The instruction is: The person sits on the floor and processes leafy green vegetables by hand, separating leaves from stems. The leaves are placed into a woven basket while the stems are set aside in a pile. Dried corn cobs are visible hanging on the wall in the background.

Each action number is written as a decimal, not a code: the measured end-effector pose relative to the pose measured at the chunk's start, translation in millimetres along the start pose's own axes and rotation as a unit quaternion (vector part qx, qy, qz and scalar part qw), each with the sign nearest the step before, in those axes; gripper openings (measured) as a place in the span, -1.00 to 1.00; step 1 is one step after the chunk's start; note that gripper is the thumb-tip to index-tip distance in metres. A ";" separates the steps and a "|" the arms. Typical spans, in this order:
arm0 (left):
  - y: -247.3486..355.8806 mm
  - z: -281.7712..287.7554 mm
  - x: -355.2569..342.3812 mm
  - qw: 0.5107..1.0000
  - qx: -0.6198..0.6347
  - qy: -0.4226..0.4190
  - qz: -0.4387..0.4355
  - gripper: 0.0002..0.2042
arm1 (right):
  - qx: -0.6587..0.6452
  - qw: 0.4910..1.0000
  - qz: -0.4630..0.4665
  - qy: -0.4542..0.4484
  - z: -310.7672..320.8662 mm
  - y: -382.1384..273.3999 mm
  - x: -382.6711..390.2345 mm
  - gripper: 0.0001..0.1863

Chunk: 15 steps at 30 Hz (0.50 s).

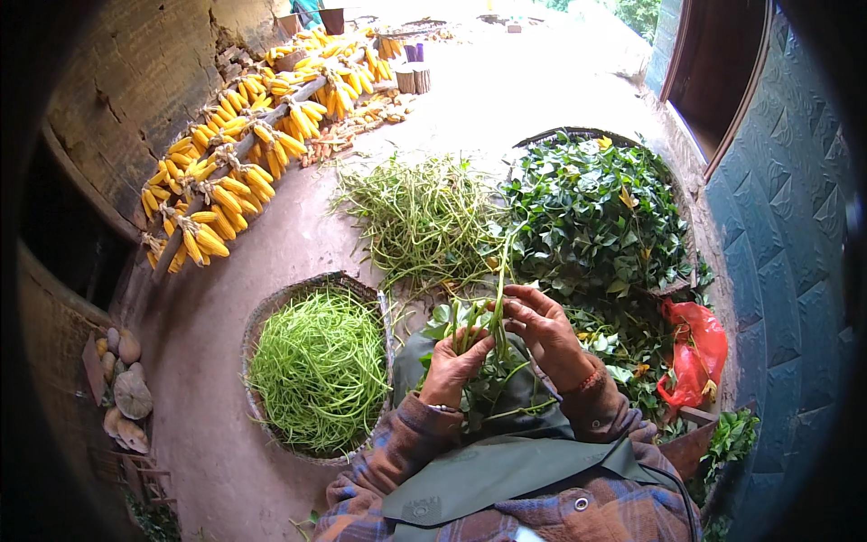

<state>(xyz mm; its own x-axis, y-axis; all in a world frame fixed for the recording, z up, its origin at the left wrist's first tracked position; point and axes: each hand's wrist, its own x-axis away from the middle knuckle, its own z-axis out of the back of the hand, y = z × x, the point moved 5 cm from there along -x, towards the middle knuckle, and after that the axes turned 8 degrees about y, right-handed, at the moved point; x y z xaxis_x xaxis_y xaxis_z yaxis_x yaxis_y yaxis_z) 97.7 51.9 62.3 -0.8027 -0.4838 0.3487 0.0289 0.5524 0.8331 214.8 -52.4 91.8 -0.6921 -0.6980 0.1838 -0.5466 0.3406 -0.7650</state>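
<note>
My left hand (453, 369) is closed round a bunch of green leafy stems (470, 321) above the dark green apron (479, 465) on my lap. My right hand (546, 339), just to its right, has its fingers curled on a long pale green stem (504, 271) that runs up from the bunch. A woven basket (248, 375) of thin, light green stripped stems (316, 370) sits at my left. Ahead lies a loose heap of stalks (420, 212), and at front right a large basket (578, 134) is heaped with dark green leaves (596, 208).
Hanging yellow corn cobs (226, 199) line a pole at back left, near wood stumps (413, 79). Pumpkins and gourds (134, 396) lie at far left. A red plastic bag (694, 348), more leaves and a blue patterned door (772, 262) are at my right.
</note>
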 end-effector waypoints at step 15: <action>5.7 8.9 -2.2 0.979 -0.118 0.049 -0.159 -0.83 | 0.156 0.975 0.153 0.046 -4.5 3.0 -5.8 -0.66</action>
<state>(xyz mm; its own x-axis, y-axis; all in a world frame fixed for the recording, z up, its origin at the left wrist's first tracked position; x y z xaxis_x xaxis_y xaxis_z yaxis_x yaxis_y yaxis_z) 94.3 62.1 62.4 -0.7329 -0.6751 0.0846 -0.0675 0.1960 0.9783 215.1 -44.5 91.2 -0.8475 -0.5293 -0.0385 -0.1484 0.3060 -0.9404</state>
